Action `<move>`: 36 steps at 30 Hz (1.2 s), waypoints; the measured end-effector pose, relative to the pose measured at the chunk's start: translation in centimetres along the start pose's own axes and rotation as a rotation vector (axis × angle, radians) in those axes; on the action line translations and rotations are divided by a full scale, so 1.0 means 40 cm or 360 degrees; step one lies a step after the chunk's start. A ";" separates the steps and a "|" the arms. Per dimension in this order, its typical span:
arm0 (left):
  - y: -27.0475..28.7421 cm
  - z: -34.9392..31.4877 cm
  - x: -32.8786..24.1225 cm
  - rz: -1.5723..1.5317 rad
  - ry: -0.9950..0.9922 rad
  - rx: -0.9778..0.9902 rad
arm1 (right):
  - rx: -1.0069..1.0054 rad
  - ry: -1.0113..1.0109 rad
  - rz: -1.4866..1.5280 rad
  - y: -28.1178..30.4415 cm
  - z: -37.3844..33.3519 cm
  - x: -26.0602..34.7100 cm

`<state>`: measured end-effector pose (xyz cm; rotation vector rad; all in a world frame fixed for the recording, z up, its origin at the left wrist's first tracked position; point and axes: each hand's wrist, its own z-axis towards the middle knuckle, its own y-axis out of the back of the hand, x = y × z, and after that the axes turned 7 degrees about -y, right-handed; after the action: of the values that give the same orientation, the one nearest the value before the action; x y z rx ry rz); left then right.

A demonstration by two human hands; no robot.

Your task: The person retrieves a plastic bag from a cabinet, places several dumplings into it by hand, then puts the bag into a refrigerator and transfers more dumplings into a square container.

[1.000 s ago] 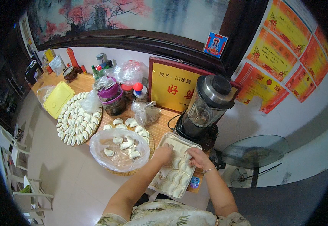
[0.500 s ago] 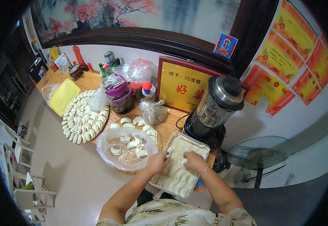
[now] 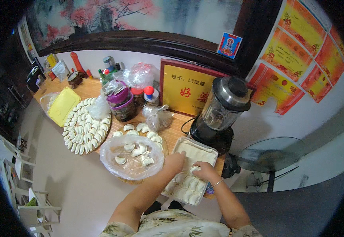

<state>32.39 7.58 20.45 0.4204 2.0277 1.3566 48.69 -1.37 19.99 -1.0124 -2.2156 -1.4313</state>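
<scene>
In the head view, a pale rectangular tray [image 3: 195, 149] is lying at the right end of the table [image 3: 176, 132], its near corner sticking out past the front edge. Dumplings [image 3: 184, 186] are filling the tray's near half in rows, while its far end is showing a bare, whitish lining. The left hand [image 3: 176, 161] is hanging over the tray's left edge with its fingers bent downward; whether it is holding anything, I cannot tell. The right hand [image 3: 206, 170] is reaching in over the tray's right edge, thumb and fingers partly closed, the tips touching one dumpling [image 3: 194, 169]; whether they are gripping it, I cannot tell.

Left of the tray, an open plastic bag [image 3: 134, 168] with more dumplings inside is resting on a round board [image 3: 165, 149] at the table's front edge. A blender [image 3: 223, 110] is standing just beyond the tray's far right corner.
</scene>
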 end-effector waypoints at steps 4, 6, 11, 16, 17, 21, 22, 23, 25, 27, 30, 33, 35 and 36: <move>0.001 -0.051 -0.017 0.0039 -0.0149 -0.0184 | -0.0033 0.0008 0.0151 -0.011 -0.017 -0.021; 0.010 -0.069 -0.008 0.0062 -0.0244 -0.0215 | -0.0011 -0.0032 0.0195 -0.004 -0.027 -0.012; -0.045 -0.066 0.046 -0.0240 -0.0167 -0.0229 | -0.0034 -0.0181 0.0361 -0.014 -0.018 -0.029; -0.013 -0.117 0.091 -0.0879 -0.0041 -0.0628 | -0.0249 -0.0130 0.0604 -0.023 -0.001 -0.049; -0.031 -0.120 0.122 -0.0980 0.0012 -0.0772 | -0.0198 -0.0210 0.0849 -0.026 0.004 -0.047; 0.011 -0.211 0.252 -0.1479 0.0364 -0.0973 | 0.0099 -0.0316 0.1631 -0.050 0.026 0.082; -0.021 -0.226 0.323 -0.1517 0.0353 -0.1010 | 0.0199 -0.0257 0.1729 -0.082 0.052 0.104; -0.054 -0.240 0.389 -0.1550 0.0352 -0.1052 | 0.0313 -0.0197 0.1826 -0.119 0.082 0.127; 0.000 -0.275 0.411 -0.1224 0.0583 -0.0830 | 0.0478 -0.0157 0.1698 -0.175 0.139 0.173; -0.024 -0.280 0.480 -0.0850 0.0786 -0.0613 | 0.0617 -0.0112 0.1613 -0.244 0.195 0.237; -0.044 -0.289 0.539 -0.0644 0.0864 -0.0424 | 0.0253 -0.0035 0.0871 -0.316 0.220 0.372; -0.076 -0.278 0.574 -0.0603 0.0872 -0.0303 | -0.0072 0.0294 0.0175 -0.432 0.306 0.368; -0.083 -0.279 0.585 -0.0657 0.0849 -0.0292 | 0.0031 0.0198 0.0121 -0.464 0.331 0.383; -0.076 -0.286 0.582 -0.0505 0.0830 -0.0325 | 0.0021 0.0176 0.0307 -0.468 0.334 0.385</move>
<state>7.86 12.01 12.65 -0.3728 2.2018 1.5561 26.18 11.84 10.78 -1.0827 -1.9885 -1.3522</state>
